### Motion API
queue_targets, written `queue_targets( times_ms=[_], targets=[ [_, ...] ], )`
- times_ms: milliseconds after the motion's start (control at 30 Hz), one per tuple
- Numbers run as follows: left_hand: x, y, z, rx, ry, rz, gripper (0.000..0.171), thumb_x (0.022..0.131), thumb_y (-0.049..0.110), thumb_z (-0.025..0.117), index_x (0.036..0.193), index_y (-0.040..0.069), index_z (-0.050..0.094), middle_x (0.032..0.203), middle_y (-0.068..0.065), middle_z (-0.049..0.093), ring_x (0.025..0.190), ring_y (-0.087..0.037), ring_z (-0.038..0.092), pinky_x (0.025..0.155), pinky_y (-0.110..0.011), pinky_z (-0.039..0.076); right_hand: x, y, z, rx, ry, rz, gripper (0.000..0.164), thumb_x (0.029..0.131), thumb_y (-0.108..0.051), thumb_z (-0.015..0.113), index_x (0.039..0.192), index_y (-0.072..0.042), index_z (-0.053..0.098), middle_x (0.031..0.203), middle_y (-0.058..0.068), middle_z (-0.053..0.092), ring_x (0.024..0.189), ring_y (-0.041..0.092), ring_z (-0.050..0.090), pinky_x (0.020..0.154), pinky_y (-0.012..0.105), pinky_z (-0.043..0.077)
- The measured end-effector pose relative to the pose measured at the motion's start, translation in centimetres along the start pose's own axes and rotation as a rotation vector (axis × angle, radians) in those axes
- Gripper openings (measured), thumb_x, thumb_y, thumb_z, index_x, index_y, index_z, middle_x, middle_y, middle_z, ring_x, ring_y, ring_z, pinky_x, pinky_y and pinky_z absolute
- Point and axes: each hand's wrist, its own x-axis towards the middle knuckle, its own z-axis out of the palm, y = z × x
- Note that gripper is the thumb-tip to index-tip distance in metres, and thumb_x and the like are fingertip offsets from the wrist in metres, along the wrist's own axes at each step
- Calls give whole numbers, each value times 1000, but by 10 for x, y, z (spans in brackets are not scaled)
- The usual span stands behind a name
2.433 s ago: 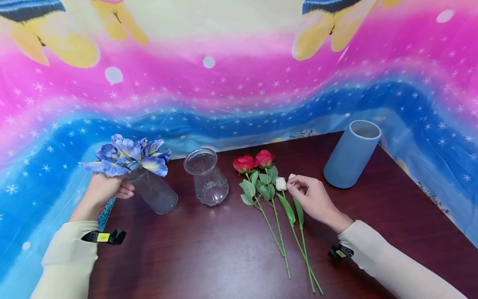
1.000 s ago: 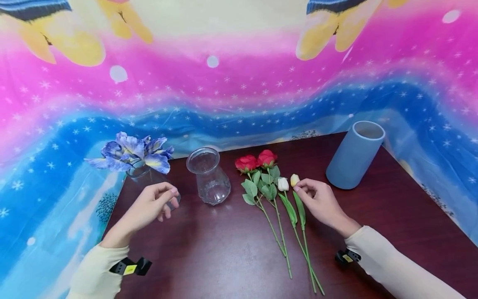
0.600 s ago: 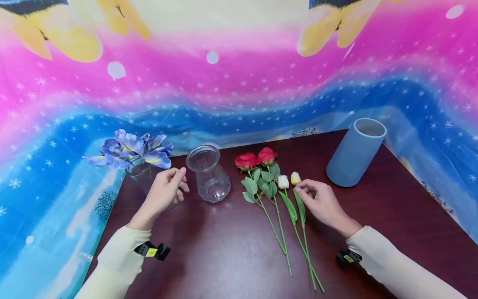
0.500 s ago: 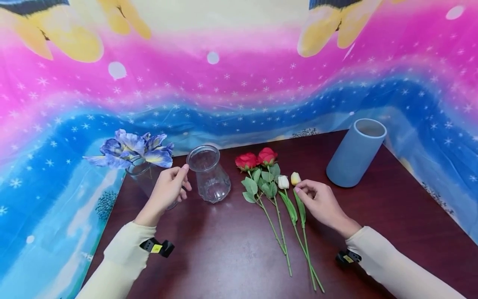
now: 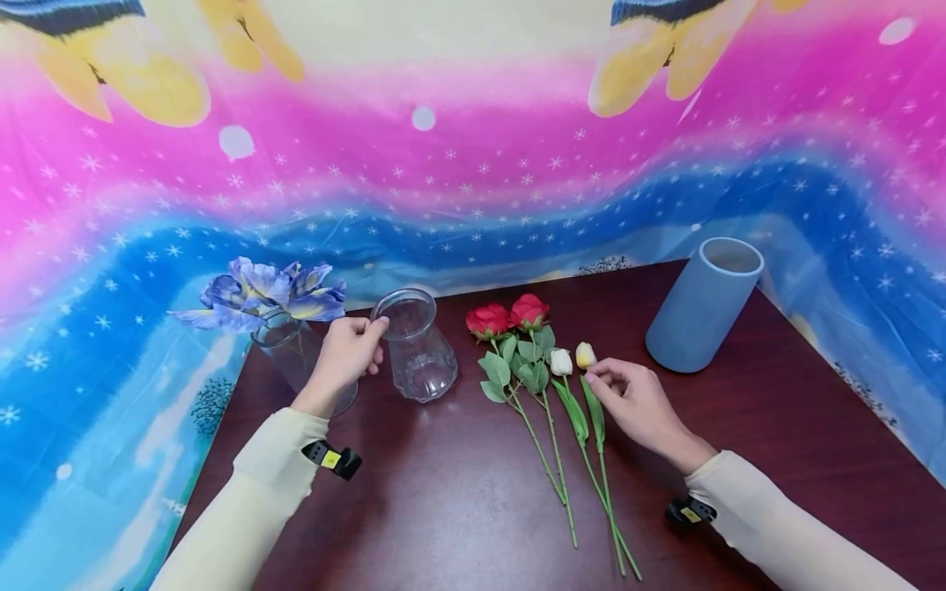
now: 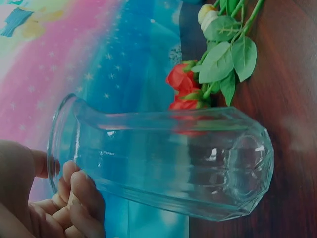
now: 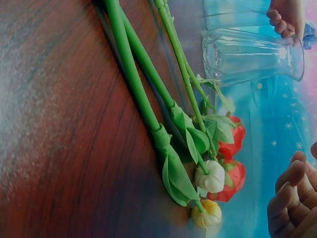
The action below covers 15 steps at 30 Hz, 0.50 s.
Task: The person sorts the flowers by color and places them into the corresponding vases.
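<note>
In the head view my left hand (image 5: 347, 357) is at the rim of a clear flared glass vase (image 5: 424, 365). The left wrist view shows its thumb and fingers on both sides of the vase's rim (image 6: 55, 134), pinching it. My right hand (image 5: 636, 402) hovers by a yellow tulip (image 5: 585, 355), fingers loosely bent; in the right wrist view these fingers (image 7: 290, 198) hold nothing and are apart from the flower. Beside it lie a white tulip (image 5: 560, 362) and two red roses (image 5: 529, 311) with long green stems.
A straight glass vase (image 5: 284, 349) holding blue-purple irises (image 5: 259, 291) stands at the left, partly behind my left hand. A blue-grey vase (image 5: 698, 316) stands at the back right. A printed cloth (image 5: 480, 189) hangs behind the dark wooden table (image 5: 443, 509).
My left hand has left the iris vase, moved right, and taken hold of the flared vase's rim. My right hand has drawn back slightly from the tulip heads, then stayed almost still.
</note>
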Motion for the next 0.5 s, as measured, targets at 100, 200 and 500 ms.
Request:
queue_targets(
  times_ms=[100, 200, 500],
  targets=[
    [5, 1, -1, 40, -15, -27, 42, 102, 34, 49, 72, 7, 60, 57, 1, 60, 50, -16, 60, 54, -30, 50, 0, -1, 0, -3, -5, 7, 11, 97, -8, 63, 102, -4, 72, 79, 13, 70, 56, 3, 50, 52, 23, 42],
    [7, 3, -2, 74, -28, -43, 39, 98, 30, 46, 73, 5, 64, 57, 0, 62, 51, -17, 62, 58, -28, 50, 0, -1, -1, -5, -9, 15, 12, 97, -9, 62, 103, -4, 72, 79, 13, 70, 56, 4, 50, 52, 23, 43],
    [-1, 5, -9, 129, -52, -49, 42, 97, 28, 45, 66, 8, 66, 59, -8, 67, 51, -22, 65, 67, -30, 52, -2, 2, -7, -19, 23, 30, 10, 98, -14, 64, 99, -8, 72, 76, 13, 69, 54, 5, 50, 51, 24, 42]
  ],
)
